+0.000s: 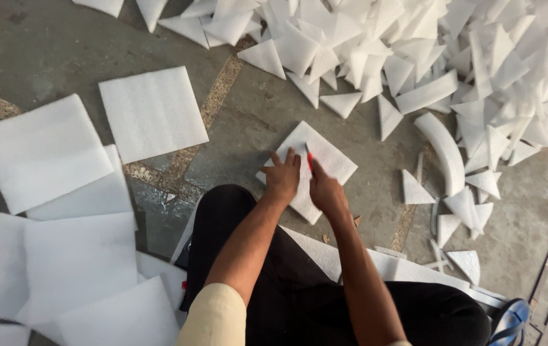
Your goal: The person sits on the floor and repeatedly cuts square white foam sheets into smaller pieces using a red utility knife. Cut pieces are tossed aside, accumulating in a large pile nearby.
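Starting at the left edge of the floor (pixel 43 51), loose square foam sheets (pixel 152 112) lie spread and overlapping, uncut. Toward the middle, one foam square (pixel 331 160) sits turned like a diamond on the bare concrete, just in front of the person's knees. The left hand (pixel 281 179) presses flat on it with fingers spread wide, pinning the near half. Right beside it, the right hand (pixel 325 191) is closed around a red cutter (pixel 309 160), its tip on the foam close to the left fingers, pointing along the diagonal. Doing this cut well seems to call for steady downward pressure from the flat hand, fingers kept clear of the blade's line, and one straight pull corner to corner so the halves come out even. Farther right and along the top edge, a big heap of white foam triangles (pixel 415 45) covers the floor, with a curved foam strip (pixel 443 150) and a few stray triangles near it.
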